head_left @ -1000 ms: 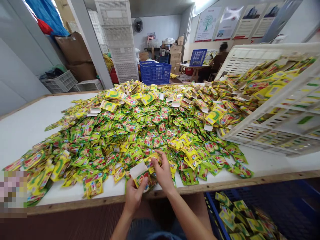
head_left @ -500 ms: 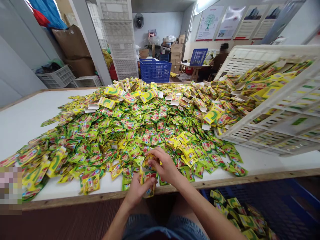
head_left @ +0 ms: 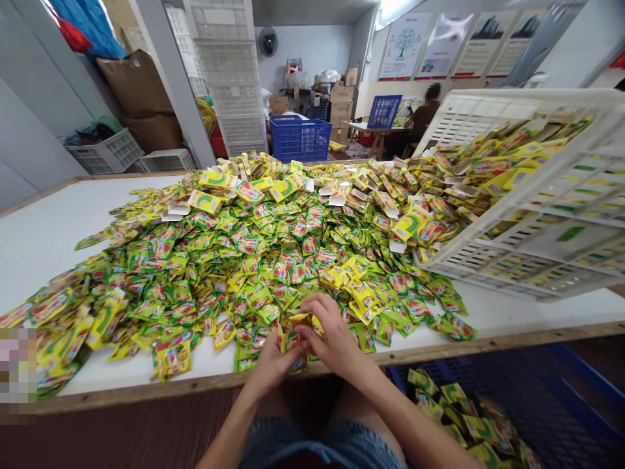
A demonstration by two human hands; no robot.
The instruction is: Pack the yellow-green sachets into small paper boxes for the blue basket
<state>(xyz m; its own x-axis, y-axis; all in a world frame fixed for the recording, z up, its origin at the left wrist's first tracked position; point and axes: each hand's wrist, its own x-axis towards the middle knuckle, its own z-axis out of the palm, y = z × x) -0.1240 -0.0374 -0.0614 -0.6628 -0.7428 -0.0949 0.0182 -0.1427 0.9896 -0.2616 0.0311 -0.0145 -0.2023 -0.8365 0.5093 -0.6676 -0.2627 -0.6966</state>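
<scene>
Near the front edge of the table my left hand is closed around a small yellow printed carton, thumb across its face. My right hand meets it at the top, with thumb and fingers pinched there. A bit of yellow shows under the right fingers; whether it is a sachet or the carton's flap I cannot tell. Just beyond the hands lies a broad heap of shiny green sachets with watermelon pictures. A cluster of yellow sachets is to the right of my right hand.
Open yellow cartons lie along the back of the heap. A tilted white crate spills cartons on the right. Below the table edge, a blue crate stands beside filled cartons. Another person sits in the background.
My right hand has come down and closer to my left hand, over the carton's top. The carton is now more covered by the fingers. The view has shifted slightly.
</scene>
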